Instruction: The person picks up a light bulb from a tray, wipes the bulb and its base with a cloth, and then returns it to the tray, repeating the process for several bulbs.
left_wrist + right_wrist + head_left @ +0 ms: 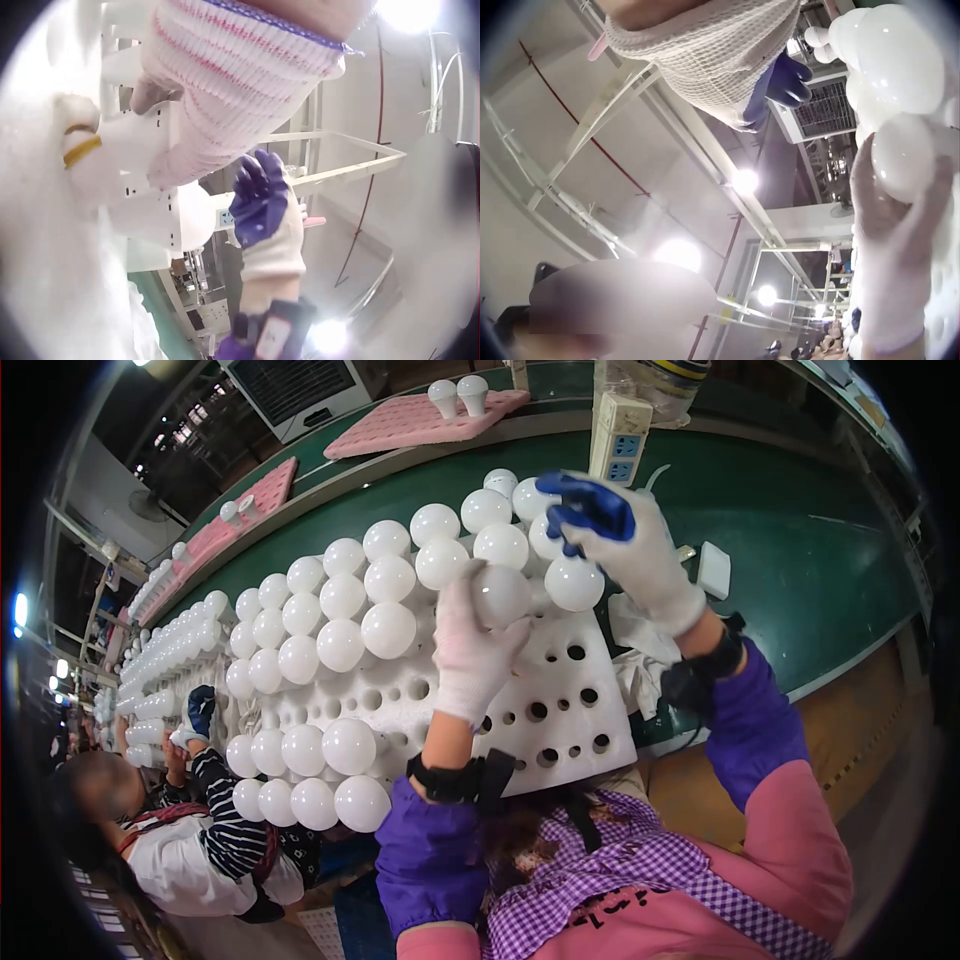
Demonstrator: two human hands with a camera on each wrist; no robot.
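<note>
My left hand [470, 645], in a white knit glove, grips a round white light bulb [502, 598] at the edge of the bulb rows, over a white foam tray [612, 718] with holes. In the right wrist view the thumb and fingers [866, 191] lie on either side of that bulb [904, 157]. My right hand [625, 545] wears a white glove with a blue-coated palm. It is raised beside the bulbs at the tray's far right corner, fingers loosely bent, with nothing visible in the palm in the left wrist view. Standing bulbs [388, 630] fill several rows of the tray.
A white socket post [612, 445] rises from the green table [780, 560]. A small white box [714, 570] and a white cloth [640, 680] lie right of the tray. Pink foam trays [400, 428] lie behind. Another person [190, 840] works at the left.
</note>
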